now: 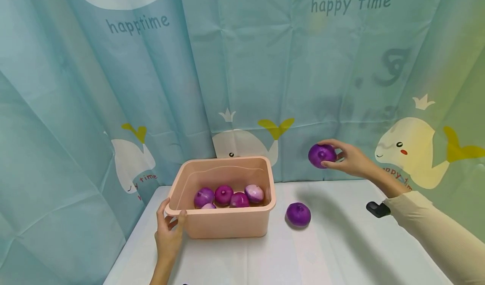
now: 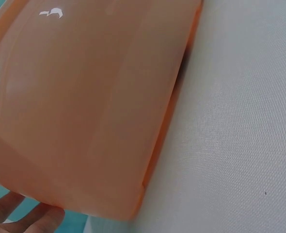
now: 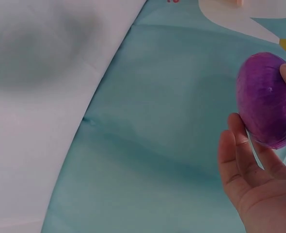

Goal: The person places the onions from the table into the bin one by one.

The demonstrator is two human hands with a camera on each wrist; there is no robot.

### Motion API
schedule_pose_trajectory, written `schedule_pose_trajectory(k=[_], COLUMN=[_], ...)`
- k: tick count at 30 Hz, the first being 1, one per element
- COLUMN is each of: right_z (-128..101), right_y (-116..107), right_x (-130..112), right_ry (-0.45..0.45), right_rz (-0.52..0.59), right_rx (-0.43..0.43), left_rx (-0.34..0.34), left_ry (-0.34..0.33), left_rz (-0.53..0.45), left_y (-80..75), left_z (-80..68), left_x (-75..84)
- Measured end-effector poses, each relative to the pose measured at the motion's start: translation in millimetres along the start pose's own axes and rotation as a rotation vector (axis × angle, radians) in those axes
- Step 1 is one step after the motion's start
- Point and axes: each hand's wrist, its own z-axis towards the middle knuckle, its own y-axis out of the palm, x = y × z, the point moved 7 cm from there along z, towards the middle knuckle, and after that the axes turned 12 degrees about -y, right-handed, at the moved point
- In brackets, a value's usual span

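Note:
A pink plastic tub (image 1: 227, 224) stands on the white table (image 1: 333, 255), with several purple onions (image 1: 224, 195) inside. My left hand (image 1: 169, 230) grips the tub's near left corner, thumb on the rim; the left wrist view shows the tub's wall (image 2: 85, 107) filling the frame, with fingertips (image 2: 31, 218) under it. My right hand (image 1: 348, 158) holds a purple onion (image 1: 322, 155) in the air, right of and above the tub; the right wrist view shows that onion (image 3: 268, 99) pinched in the fingers. Another purple onion (image 1: 298, 214) lies on the table beside the tub's right wall.
A teal curtain (image 1: 242, 74) with whale prints and "happy time" lettering hangs close behind the table and along its left side. A small black object (image 1: 377, 209) sits by my right sleeve.

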Motion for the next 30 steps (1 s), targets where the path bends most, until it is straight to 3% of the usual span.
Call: schedule_pose_trajectory(k=[6, 12, 22, 30], right_z=[7.6, 29.5, 72.5, 101.8], right_y=[4.6, 13.3, 31.6, 50.5], right_x=[-1.5, -8.5, -36.9, -59.1], right_ry=[0.021, 0.033, -0.038, -0.072], right_rz=[-0.002, 0.001, 0.068, 0.081], right_rx=[-0.018, -0.072, -0.125, -0.147], left_rx=[0.007, 0.007, -0.079, -0.123], left_ry=[-0.001, -0.014, -0.036, -0.025], left_rz=[0.016, 0.018, -0.03, -0.005], left_y=[-2.4, -4.8, -1.6, 2.8], left_z=[-1.0, -2.4, -3.0, -4.4], left_x=[-0.6, -1.8, 3.0, 5.4])
